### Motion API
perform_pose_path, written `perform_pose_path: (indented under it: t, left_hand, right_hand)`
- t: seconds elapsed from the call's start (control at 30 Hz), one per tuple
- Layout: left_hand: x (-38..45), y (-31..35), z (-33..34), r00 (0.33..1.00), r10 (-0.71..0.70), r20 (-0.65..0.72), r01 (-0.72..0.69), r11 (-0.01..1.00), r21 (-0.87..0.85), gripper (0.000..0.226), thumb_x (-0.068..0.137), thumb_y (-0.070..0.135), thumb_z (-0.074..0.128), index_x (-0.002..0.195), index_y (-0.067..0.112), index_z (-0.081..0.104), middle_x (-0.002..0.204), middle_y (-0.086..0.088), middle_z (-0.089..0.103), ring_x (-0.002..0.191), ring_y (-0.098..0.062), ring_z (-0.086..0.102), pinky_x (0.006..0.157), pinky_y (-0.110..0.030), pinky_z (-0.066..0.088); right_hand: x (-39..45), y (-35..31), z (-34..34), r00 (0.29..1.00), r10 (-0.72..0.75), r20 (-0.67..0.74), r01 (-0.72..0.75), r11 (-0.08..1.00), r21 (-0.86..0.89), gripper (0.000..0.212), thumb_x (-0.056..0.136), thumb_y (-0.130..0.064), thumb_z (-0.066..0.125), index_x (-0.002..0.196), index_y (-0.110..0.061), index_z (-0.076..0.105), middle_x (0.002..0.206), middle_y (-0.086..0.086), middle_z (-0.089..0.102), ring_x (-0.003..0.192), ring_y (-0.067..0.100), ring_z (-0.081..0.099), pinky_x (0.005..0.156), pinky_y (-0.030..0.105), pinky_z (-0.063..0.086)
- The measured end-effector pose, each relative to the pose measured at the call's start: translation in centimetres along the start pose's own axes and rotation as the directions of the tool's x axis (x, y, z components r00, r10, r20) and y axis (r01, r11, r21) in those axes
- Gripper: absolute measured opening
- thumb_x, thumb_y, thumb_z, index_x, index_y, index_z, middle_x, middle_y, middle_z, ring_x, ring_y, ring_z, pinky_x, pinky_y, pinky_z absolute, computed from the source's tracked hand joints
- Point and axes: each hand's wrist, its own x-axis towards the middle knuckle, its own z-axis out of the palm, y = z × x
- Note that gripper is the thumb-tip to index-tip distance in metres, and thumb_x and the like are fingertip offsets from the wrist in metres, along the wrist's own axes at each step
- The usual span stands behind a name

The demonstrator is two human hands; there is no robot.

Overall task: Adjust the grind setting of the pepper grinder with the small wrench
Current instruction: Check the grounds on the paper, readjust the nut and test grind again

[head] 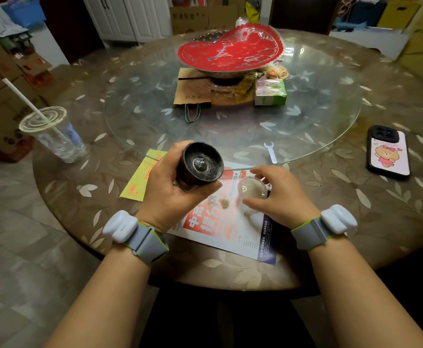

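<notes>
My left hand (172, 189) grips the black pepper grinder (200, 164), tilted so its grinding end with the metal centre nut faces me. My right hand (278, 194) rests on the table with its fingers around a small clear round cap (252, 188) lying on a printed leaflet (225, 229). A small pile of ground pepper (225, 203) lies on the leaflet between my hands. The small flat silver wrench (271, 152) lies on the glass turntable's near edge, a little beyond my right hand, touched by neither hand.
A round table with a glass turntable (305, 116) carries a red heart-shaped dish (230, 50), a paper bag (192, 92) and snack packs at its centre. A plastic cup with a straw (54, 133) stands left, a phone (387, 151) lies right, a yellow flyer (140, 179) by my left hand.
</notes>
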Motion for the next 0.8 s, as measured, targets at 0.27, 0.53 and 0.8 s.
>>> perform_pose_path:
  t: [0.27,0.53,0.8]
  left_hand:
    - [0.0,-0.2,0.1,1.000,0.012,0.004,-0.012,1.000,0.008,0.065,0.071,0.062,0.073,0.119,0.022,0.053,0.110,0.011,0.062,0.103,-0.017,0.062,0.091,-0.042,0.053]
    - [0.0,0.0,0.1,1.000,0.014,0.001,-0.014,1.000,0.005,0.063,0.070,0.056,0.076,0.119,0.024,0.053,0.110,0.022,0.060,0.104,-0.016,0.062,0.091,-0.038,0.052]
    - [0.1,0.4,0.1,1.000,0.025,-0.010,-0.025,0.999,-0.045,0.052,0.071,0.039,0.077,0.117,0.030,0.054,0.106,0.018,0.064,0.099,-0.010,0.064,0.086,-0.030,0.053]
  right_hand:
    - [-0.2,-2.8,-1.6,0.995,0.027,-0.095,0.028,0.846,0.533,0.051,0.067,-0.023,0.070,0.116,-0.026,0.058,0.103,-0.010,0.057,0.095,0.009,0.058,0.081,0.027,0.050]
    - [-0.2,-7.2,-2.7,0.988,-0.013,-0.154,0.153,0.240,0.959,0.047,0.065,-0.014,0.071,0.109,-0.014,0.053,0.109,0.008,0.062,0.098,0.020,0.060,0.089,0.034,0.048]
    - [-1.5,-10.5,-0.1,0.975,-0.099,-0.199,0.222,0.384,0.896,0.048,0.070,0.003,0.071,0.111,-0.008,0.047,0.110,0.007,0.059,0.100,0.014,0.060,0.087,0.027,0.047]
